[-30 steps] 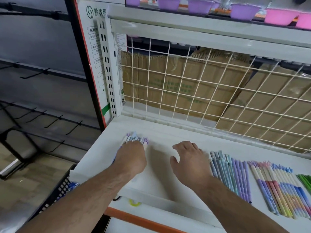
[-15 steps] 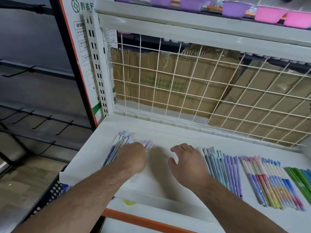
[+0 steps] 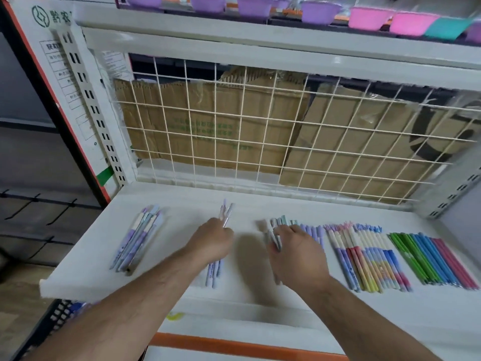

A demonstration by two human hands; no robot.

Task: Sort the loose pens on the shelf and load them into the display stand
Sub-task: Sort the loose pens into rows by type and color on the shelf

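On the white shelf (image 3: 86, 267), a bundle of purple-and-teal pens (image 3: 139, 238) lies loose at the left. My left hand (image 3: 212, 239) is closed around a few pale purple pens (image 3: 226, 213), whose tips stick out above and below the fist. My right hand (image 3: 296, 252) grips several grey-teal pens (image 3: 274, 230) at the left end of the sorted rows. Lilac pens (image 3: 313, 231), pastel rainbow pens (image 3: 364, 259) and green, blue and red pens (image 3: 434, 259) lie side by side to the right. No display stand is in view.
A white wire grid (image 3: 260, 131) backs the shelf, with flattened cardboard (image 3: 208, 126) behind it. Purple, pink and teal bowls (image 3: 369, 18) sit on the shelf above. A black crate (image 3: 56, 316) stands below the shelf's left corner. An orange strip (image 3: 234, 345) edges the lower shelf.
My left hand moved right from the left bundle, carrying a few purple pens. My right hand shifted onto the grey-teal pens and closed on them. The view swung right.
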